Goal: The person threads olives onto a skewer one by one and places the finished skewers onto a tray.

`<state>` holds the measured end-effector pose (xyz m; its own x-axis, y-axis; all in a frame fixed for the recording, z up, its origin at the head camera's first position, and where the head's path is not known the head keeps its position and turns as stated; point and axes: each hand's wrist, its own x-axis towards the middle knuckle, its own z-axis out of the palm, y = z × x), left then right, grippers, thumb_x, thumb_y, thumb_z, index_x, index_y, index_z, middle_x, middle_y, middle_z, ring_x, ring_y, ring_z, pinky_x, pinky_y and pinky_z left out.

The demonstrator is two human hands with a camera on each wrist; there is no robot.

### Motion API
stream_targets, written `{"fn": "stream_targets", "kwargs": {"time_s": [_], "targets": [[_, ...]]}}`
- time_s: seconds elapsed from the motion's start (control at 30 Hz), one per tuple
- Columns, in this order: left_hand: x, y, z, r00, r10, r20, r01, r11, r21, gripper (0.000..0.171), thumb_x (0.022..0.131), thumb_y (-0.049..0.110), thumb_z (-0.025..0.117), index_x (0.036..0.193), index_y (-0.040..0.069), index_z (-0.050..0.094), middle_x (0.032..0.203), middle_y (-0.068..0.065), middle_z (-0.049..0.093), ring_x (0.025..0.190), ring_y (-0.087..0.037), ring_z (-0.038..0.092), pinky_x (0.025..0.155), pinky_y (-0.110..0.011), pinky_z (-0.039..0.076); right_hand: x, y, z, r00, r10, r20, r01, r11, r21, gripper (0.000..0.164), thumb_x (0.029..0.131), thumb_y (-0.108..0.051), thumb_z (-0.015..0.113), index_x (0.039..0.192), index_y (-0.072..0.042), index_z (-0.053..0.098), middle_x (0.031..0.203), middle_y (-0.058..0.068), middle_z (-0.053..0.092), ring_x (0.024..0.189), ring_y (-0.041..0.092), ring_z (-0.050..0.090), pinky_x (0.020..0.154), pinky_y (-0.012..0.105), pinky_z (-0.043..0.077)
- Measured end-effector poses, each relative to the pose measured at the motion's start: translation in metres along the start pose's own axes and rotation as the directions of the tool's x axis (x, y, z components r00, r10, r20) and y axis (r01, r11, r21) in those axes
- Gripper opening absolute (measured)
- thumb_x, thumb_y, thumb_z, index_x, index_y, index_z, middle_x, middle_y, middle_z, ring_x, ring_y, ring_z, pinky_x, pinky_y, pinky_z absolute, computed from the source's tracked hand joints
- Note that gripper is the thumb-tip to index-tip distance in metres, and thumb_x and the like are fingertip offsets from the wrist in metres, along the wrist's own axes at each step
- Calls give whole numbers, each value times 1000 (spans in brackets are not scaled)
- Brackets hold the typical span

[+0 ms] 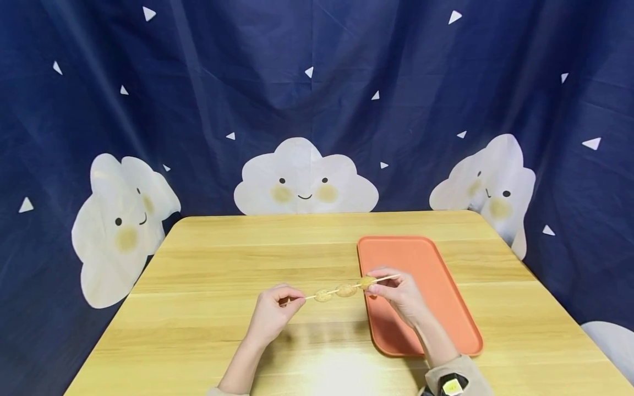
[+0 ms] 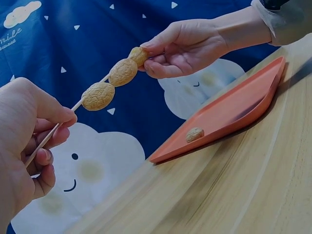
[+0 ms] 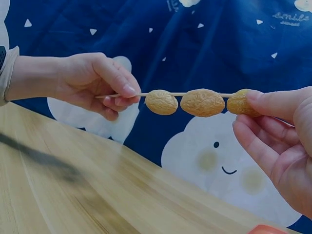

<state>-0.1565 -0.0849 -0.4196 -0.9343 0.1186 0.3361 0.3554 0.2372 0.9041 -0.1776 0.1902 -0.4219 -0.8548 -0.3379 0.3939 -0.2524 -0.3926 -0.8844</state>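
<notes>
A thin wooden skewer (image 1: 310, 297) is held in the air above the table, with three wrinkled, tan-brown food balls threaded on it. My left hand (image 1: 271, 314) pinches its bare end between thumb and fingers. At the other side my right hand (image 1: 402, 297) pinches the outermost ball (image 3: 239, 103), which its thumb and fingers partly cover; past them, the skewer's far end sticks out in the head view. The middle ball (image 3: 203, 102) and the ball nearest my left hand (image 2: 98, 96) hang between the two hands, with small gaps separating them.
An orange-red rectangular tray (image 1: 411, 258) lies on the wooden table (image 1: 238, 258), below and behind my right hand. One more wrinkled ball (image 2: 194, 134) sits inside it near the rim. A dark blue curtain (image 1: 277, 99) with clouds hangs behind the table.
</notes>
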Motion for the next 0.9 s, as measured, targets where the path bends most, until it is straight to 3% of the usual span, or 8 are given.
{"fn": "stream_targets", "kwargs": {"time_s": [0.33, 0.6, 0.8, 0.9], "targets": [[-2, 0, -3, 998, -54, 16, 54, 999, 4, 8, 76, 1, 72, 78, 8, 73, 73, 5, 61, 66, -9, 45, 60, -21, 36, 0, 1, 1, 999, 42, -23, -43, 999, -21, 38, 82, 15, 55, 102, -13, 69, 87, 2, 68, 77, 11, 64, 68, 23, 51], [-2, 1, -7, 1000, -27, 11, 26, 999, 29, 10, 77, 0, 72, 77, 10, 73, 72, 6, 61, 63, -9, 45, 59, -21, 36, -1, 0, -1, 999, 38, -10, -39, 999, -18, 37, 85, 16, 51, 105, -10, 68, 94, 4, 68, 80, 13, 65, 70, 23, 52], [-3, -3, -12, 1000, -4, -24, 5, 999, 50, 10, 76, 0, 73, 77, 9, 73, 72, 6, 62, 63, -9, 45, 57, -21, 36, -3, 1, -13, 999, 0, -32, -2, 998, -56, 28, 86, 10, 55, 110, 1, 64, 99, 7, 68, 84, 16, 65, 74, 28, 52], [-4, -5, -14, 999, -2, -43, 4, 998, 60, 10, 75, 0, 74, 77, 10, 73, 71, 6, 60, 62, -8, 43, 56, -21, 35, -5, 11, -29, 999, -16, -47, 13, 997, -71, 26, 86, 5, 59, 112, 4, 62, 99, 7, 67, 85, 17, 65, 76, 30, 52]]}}
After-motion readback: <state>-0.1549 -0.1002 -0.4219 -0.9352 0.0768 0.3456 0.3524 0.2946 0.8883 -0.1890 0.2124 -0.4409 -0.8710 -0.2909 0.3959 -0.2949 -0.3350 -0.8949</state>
